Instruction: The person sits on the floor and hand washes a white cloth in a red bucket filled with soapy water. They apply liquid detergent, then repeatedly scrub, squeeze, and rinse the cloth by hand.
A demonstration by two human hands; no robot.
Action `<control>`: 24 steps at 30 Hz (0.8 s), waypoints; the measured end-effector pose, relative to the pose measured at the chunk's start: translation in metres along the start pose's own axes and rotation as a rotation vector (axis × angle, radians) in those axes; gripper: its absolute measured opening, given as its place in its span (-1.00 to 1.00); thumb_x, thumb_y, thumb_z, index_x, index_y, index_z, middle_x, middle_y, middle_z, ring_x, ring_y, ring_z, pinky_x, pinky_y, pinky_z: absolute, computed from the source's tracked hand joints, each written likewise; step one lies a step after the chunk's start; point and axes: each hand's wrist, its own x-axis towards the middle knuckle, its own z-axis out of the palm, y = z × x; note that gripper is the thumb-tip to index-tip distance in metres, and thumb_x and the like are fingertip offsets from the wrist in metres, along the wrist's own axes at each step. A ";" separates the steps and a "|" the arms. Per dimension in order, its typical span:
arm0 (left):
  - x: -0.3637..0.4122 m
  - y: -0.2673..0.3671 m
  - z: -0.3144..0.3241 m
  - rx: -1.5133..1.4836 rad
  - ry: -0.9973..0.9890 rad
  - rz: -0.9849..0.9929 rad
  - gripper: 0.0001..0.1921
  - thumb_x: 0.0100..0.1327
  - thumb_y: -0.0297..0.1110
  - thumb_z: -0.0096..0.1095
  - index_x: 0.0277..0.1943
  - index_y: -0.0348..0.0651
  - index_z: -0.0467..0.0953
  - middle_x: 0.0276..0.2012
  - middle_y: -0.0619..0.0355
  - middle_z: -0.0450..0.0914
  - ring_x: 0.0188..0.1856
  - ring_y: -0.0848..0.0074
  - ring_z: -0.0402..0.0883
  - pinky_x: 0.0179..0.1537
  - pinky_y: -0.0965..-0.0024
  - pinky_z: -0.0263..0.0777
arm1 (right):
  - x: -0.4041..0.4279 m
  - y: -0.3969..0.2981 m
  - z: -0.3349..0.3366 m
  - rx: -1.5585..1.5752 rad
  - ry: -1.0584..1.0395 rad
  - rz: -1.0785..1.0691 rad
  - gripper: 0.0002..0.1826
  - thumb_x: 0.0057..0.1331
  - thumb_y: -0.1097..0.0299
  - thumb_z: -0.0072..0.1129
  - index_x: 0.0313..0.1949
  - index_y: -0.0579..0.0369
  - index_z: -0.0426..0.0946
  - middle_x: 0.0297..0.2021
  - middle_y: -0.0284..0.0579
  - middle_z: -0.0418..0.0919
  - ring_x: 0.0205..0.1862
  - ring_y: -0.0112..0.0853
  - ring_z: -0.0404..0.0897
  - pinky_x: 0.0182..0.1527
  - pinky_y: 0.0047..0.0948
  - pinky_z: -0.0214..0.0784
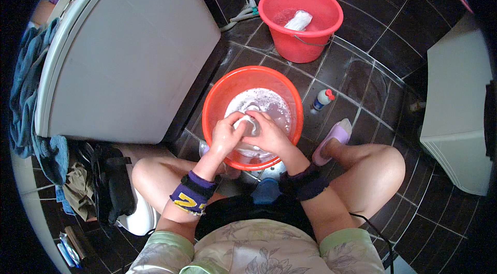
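Note:
An orange-red plastic basin (208, 118) stands on the floor between my knees, holding sudsy water (268, 97). Over it, my left hand (227, 134) and my right hand (270, 134) grip a wet white and grey cloth item (252, 123) from both sides, fingertips almost meeting at its upper edge. The cloth's lower part is partly hidden by the hands. Purple bands are around both forearms. Beyond the basin is a red bucket (301, 46) with a rolled white cloth (299, 20) inside.
A small white and blue bottle with a red cap (323, 99) stands on the dark tiles right of the basin. A large grey-white appliance (128, 52) with blue cloth (29, 87) hung over it is at the left. A mop (248, 6) leans by the wall.

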 end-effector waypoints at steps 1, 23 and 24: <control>0.000 0.004 -0.003 0.024 -0.007 0.047 -0.77 0.20 -0.23 0.19 -0.18 -0.17 0.59 -0.41 -0.02 0.63 -0.42 0.40 0.64 -0.35 0.35 0.44 | 0.000 -0.001 0.000 -0.005 -0.036 -0.043 -0.26 0.02 0.10 0.40 0.16 0.09 0.35 0.00 0.16 0.44 0.10 0.03 0.42 0.11 -0.17 0.31; -0.011 -0.069 0.041 -0.153 -0.098 0.037 -0.61 0.31 -0.18 0.04 0.08 -0.25 0.39 -0.20 -0.04 0.60 -0.14 0.26 0.58 -0.10 0.30 0.41 | 0.010 -0.062 -0.069 0.639 0.205 0.027 -0.81 0.22 0.47 0.19 -0.18 0.23 0.51 -0.28 -0.22 0.59 -0.22 -0.54 0.55 -0.15 -0.53 0.40; -0.008 -0.071 0.039 -0.170 -0.062 -0.058 -0.59 0.31 -0.13 -0.02 0.07 -0.28 0.40 -0.21 -0.04 0.60 -0.16 0.28 0.59 -0.13 0.29 0.42 | 0.012 -0.054 -0.071 0.742 0.209 0.105 -0.82 0.27 0.46 0.15 -0.14 0.24 0.51 -0.27 -0.23 0.60 -0.23 -0.55 0.55 -0.15 -0.54 0.40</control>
